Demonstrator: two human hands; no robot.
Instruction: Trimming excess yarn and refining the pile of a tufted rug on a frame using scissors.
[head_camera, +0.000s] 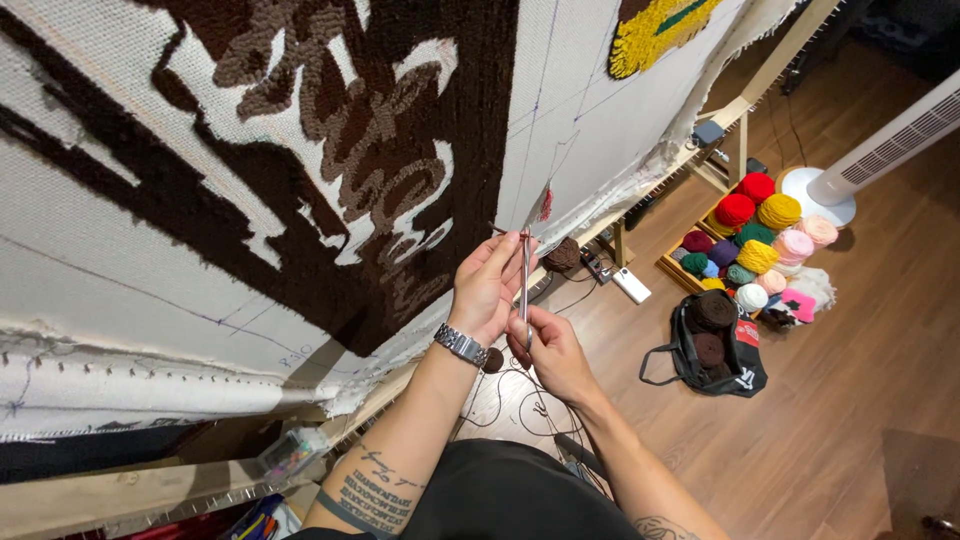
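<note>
My left hand (487, 287), with a metal watch on its wrist, pinches the top of a thin metal threader wire (524, 280) where a short dark red yarn end crosses it. Below it, my right hand (552, 352) grips the wire's lower end. Both hands are held close in front of a large white tufting cloth (150, 250) stretched on a wooden frame, with a dark brown and light brown tufted pattern (370, 130).
A wooden crate of several coloured yarn balls (750, 245) sits on the wood floor at the right. Next to it lie a black bag with brown yarn (715, 340), a white fan (860, 160), a power strip (630, 285) and cables. A yellow tufted patch (650, 30) is at the top.
</note>
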